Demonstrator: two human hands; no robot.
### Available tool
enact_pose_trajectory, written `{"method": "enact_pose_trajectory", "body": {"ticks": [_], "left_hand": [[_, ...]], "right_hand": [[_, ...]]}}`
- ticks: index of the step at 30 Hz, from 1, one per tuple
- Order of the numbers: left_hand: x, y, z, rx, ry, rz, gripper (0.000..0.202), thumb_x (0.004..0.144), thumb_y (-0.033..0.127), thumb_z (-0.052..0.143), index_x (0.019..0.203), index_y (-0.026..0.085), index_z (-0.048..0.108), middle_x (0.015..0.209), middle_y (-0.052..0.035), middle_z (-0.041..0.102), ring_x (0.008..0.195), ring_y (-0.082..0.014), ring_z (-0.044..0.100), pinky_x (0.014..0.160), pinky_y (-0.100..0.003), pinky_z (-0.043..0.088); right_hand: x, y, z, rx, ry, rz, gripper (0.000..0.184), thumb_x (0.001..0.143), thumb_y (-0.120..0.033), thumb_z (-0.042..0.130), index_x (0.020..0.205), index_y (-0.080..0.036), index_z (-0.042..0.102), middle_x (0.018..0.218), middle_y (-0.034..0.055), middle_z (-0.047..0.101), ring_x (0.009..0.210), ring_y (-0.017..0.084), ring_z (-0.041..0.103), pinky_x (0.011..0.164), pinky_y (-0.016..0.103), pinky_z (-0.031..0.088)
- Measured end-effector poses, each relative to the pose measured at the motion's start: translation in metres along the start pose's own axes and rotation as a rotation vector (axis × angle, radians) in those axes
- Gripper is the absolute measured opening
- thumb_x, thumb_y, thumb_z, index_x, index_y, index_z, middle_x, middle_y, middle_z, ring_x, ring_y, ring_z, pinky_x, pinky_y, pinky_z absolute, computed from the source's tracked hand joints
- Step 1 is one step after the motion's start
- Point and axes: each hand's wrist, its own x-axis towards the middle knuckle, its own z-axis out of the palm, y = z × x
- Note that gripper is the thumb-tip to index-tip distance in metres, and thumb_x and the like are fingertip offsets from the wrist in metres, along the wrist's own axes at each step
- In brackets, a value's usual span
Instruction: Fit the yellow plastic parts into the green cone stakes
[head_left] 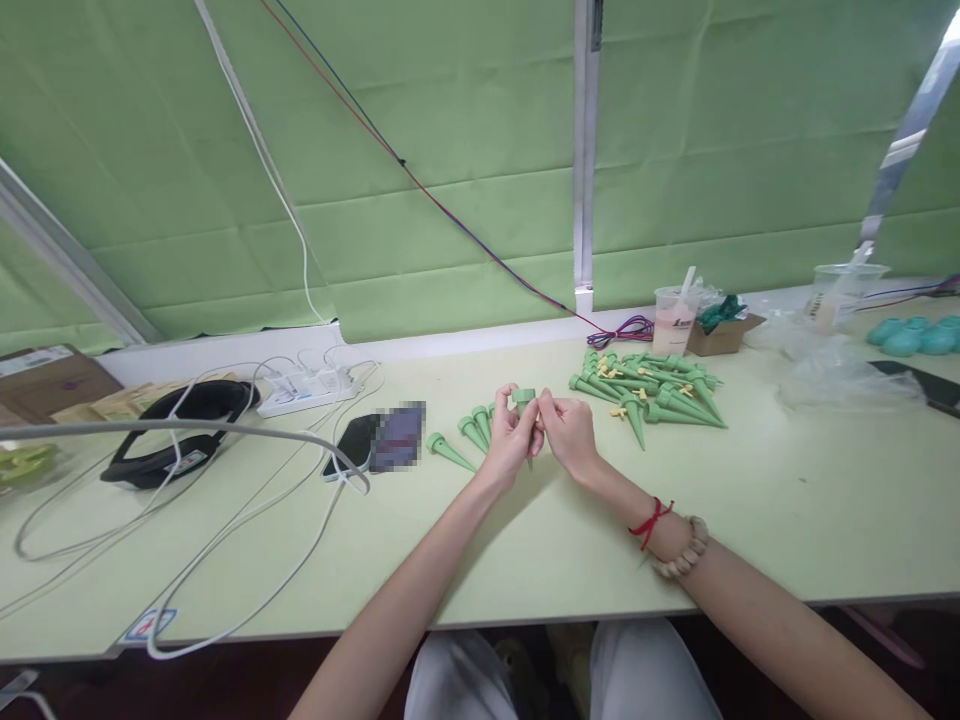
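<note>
My left hand (508,440) and my right hand (568,432) meet above the middle of the pale green table (750,520), both closed around one green plastic cone spike (525,402). The spike's wide cap shows above my fingers and its thin tip below them. Just left of my hands a few more green spikes (465,438) lie in a row. A pile of several green spikes (651,392) with small yellow parts lies to the right of my hands. My right wrist wears a red string and a bead bracelet.
A phone (352,445), a white power strip (307,392) with cables and a black headset (180,430) lie at left. A drink cup (673,320), a small cardboard box (724,335), clear plastic bags (832,375) and teal objects (911,335) stand at back right. Green felt wall behind.
</note>
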Motion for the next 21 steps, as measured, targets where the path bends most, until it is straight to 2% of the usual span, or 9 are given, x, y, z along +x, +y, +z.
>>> {"method": "enact_pose_trajectory", "body": {"ticks": [3,6,11,13,16,19,21], "left_hand": [[0.0,0.0,0.001,-0.062,0.007,-0.058,0.051,0.069,0.046,0.062,0.1,0.024,0.029,0.051,0.0118,0.043,0.029,-0.0029,0.032,0.031,-0.013,0.014],[0.0,0.004,0.002,-0.159,0.034,-0.163,0.052,0.067,0.041,0.066,0.1,0.022,0.031,0.051,0.0116,0.04,0.03,-0.0016,0.03,0.032,-0.013,0.014],[0.002,0.008,0.001,-0.181,-0.055,-0.353,0.038,0.068,0.039,0.066,0.083,0.016,0.039,0.049,0.0101,0.037,0.029,0.0013,0.022,0.032,-0.015,0.01],[0.003,0.005,0.0,-0.161,-0.035,-0.297,0.04,0.069,0.04,0.066,0.087,0.017,0.039,0.05,0.0099,0.041,0.029,0.0006,0.025,0.033,-0.015,0.014],[0.006,0.001,-0.003,-0.086,0.055,-0.077,0.046,0.07,0.044,0.063,0.097,0.022,0.032,0.053,0.0106,0.046,0.03,-0.0024,0.034,0.034,-0.014,0.019],[0.01,0.002,-0.009,0.012,0.113,0.046,0.045,0.072,0.047,0.06,0.096,0.025,0.029,0.05,0.0124,0.044,0.03,-0.0029,0.034,0.033,-0.013,0.017],[0.012,0.003,-0.014,0.049,0.117,0.076,0.044,0.072,0.047,0.06,0.093,0.025,0.028,0.049,0.0133,0.042,0.029,-0.0021,0.031,0.032,-0.012,0.016]], "right_hand": [[0.001,0.0,0.001,0.006,0.021,-0.069,0.048,0.084,-0.034,0.036,0.039,-0.019,0.043,0.039,0.0023,0.05,0.039,0.012,0.046,0.049,0.025,0.034],[0.007,0.004,-0.001,-0.083,0.045,-0.178,0.043,0.081,-0.031,0.038,0.04,-0.019,0.044,0.041,0.0028,0.052,0.04,0.011,0.044,0.05,0.026,0.034],[0.017,0.016,-0.011,-0.209,-0.05,-0.286,0.04,0.078,-0.031,0.042,0.039,-0.02,0.037,0.04,0.0027,0.046,0.043,0.011,0.039,0.053,0.027,0.031],[0.018,0.018,-0.013,-0.151,-0.085,-0.295,0.041,0.08,-0.033,0.042,0.042,-0.019,0.038,0.042,0.0015,0.044,0.045,0.011,0.039,0.055,0.027,0.032],[0.018,0.015,-0.011,0.089,-0.101,-0.183,0.036,0.082,-0.041,0.043,0.055,-0.018,0.046,0.051,-0.0005,0.048,0.049,0.01,0.043,0.053,0.024,0.036],[0.017,0.008,-0.003,0.391,-0.161,-0.014,0.029,0.074,-0.047,0.055,0.075,-0.018,0.053,0.067,0.0004,0.057,0.06,0.011,0.052,0.057,0.023,0.042],[0.017,0.006,0.002,0.508,-0.202,0.04,0.031,0.069,-0.047,0.061,0.078,-0.017,0.054,0.072,0.002,0.059,0.065,0.012,0.055,0.063,0.025,0.045]]}}
